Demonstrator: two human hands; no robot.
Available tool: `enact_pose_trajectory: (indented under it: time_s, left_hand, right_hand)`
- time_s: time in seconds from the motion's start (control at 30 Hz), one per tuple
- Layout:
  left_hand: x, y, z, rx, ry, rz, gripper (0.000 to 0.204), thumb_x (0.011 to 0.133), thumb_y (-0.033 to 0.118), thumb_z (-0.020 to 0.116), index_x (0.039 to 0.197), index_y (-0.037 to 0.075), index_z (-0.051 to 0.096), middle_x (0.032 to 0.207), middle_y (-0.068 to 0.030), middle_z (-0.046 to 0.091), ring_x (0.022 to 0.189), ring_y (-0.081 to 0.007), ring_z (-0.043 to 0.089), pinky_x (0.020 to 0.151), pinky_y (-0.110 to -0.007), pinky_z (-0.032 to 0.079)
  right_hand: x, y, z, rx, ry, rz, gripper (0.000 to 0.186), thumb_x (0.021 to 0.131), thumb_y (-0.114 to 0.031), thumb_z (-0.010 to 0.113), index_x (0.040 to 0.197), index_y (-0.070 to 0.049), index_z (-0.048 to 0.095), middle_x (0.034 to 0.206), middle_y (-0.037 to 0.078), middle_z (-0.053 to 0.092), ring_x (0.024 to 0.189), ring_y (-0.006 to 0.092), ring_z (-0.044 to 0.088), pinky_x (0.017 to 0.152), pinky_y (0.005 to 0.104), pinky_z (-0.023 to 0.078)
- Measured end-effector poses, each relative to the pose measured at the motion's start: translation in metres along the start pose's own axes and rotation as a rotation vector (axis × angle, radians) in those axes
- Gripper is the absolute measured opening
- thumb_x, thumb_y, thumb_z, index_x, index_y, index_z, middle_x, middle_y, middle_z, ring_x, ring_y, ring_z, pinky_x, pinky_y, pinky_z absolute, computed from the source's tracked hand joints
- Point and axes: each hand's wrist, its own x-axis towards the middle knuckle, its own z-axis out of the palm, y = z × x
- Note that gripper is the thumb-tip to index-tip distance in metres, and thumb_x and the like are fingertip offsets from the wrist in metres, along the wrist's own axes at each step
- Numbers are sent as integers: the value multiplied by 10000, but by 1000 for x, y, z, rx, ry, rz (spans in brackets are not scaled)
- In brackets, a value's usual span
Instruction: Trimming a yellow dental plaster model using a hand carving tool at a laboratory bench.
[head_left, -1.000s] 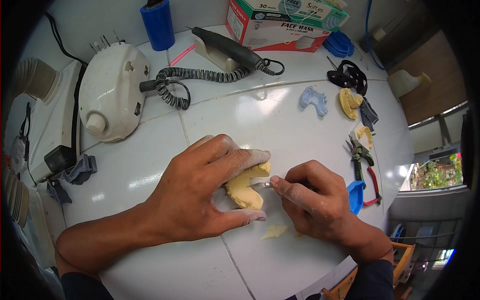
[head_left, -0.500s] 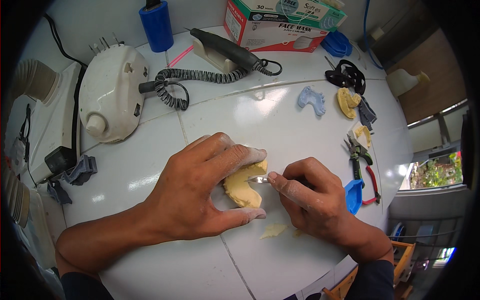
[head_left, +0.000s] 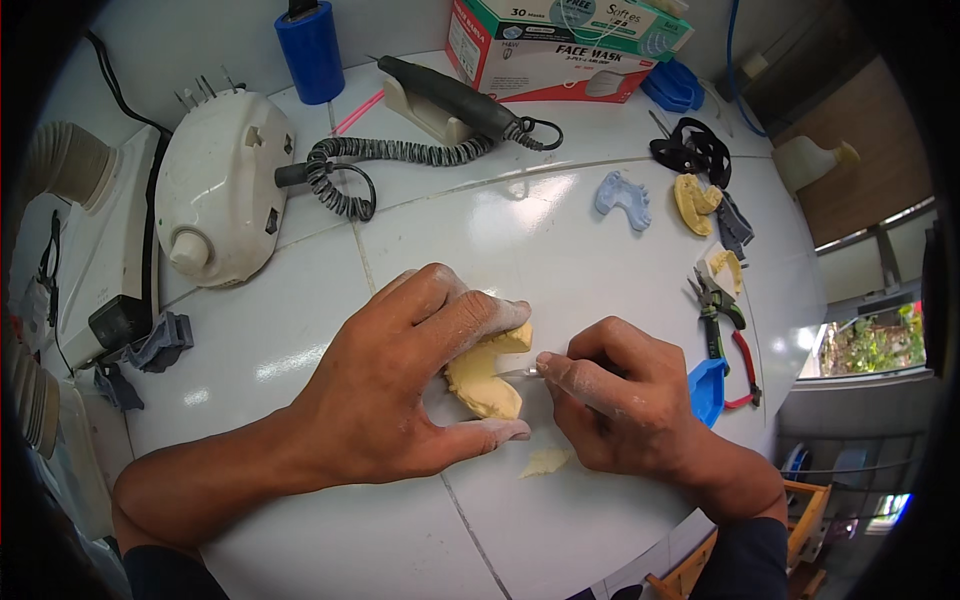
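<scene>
My left hand (head_left: 395,370) is closed around a yellow, horseshoe-shaped plaster dental cast (head_left: 478,378). Its fingers reach over the far end and the thumb lies along the near end. Pinched in my right hand (head_left: 630,405) is a slim metal hand tool (head_left: 525,373); its tip is at the inner curve of the cast, and its handle is mostly hidden by the fingers. Pale dust covers the fingertips of both hands. A thin yellow plaster flake (head_left: 547,461) lies on the white tabletop below the cast.
A white control box (head_left: 222,190) stands left, its coiled cord running to a black handpiece (head_left: 450,97) on a rest. Mask boxes (head_left: 560,60) stand behind. At right are a blue-grey dental impression (head_left: 625,200), another yellow cast (head_left: 693,205), pliers (head_left: 713,305) and a blue tray (head_left: 707,390).
The tool has shifted slightly down along the inner curve of the cast, and my right hand has tilted a little with it. My left hand keeps its hold almost unmoved.
</scene>
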Motion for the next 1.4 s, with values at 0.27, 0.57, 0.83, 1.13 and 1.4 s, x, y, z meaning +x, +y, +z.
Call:
enact_pose_trajectory:
  time_s: [0.27,0.57,0.83,1.13,1.4]
  left_hand:
    - [1,1,-1,4,-16,19,759,750,316,1015,1391,29,730,1129,-130,692,1032,-283,683,884,-401,571]
    - [1,3,-2,-24,-45,-24,756,745,318,1017,1387,34,736,1158,-142,718,1068,-295,711,907,-402,587]
    - [3,0,-1,-56,-6,16,770,747,335,1016,1393,31,728,1116,-143,735,1025,-288,720,884,-390,586]
    - [3,1,-1,-79,37,8,801,728,416,1040,1335,0,720,1031,-124,701,897,-231,701,758,-347,569]
    - [0,-1,-2,-73,20,-37,896,675,439,1087,1305,-55,686,976,-103,666,817,-178,694,702,-312,585]
  right_hand:
    - [1,0,-3,5,9,-9,397,680,19,831,1065,-72,800,860,48,627,634,171,617,510,310,471]
    - [0,0,-1,2,9,-23,394,714,38,834,1095,-54,790,895,60,630,686,186,635,540,323,503]
    - [-1,-1,0,2,13,-10,418,760,66,841,1163,-32,792,939,86,626,754,204,657,580,329,548]
    - [-2,-4,2,27,31,21,395,794,70,846,1175,-22,797,971,99,633,762,205,657,584,320,561]
    - [-3,-9,2,21,31,63,433,777,74,844,1198,-16,791,999,125,632,772,229,673,613,346,596]
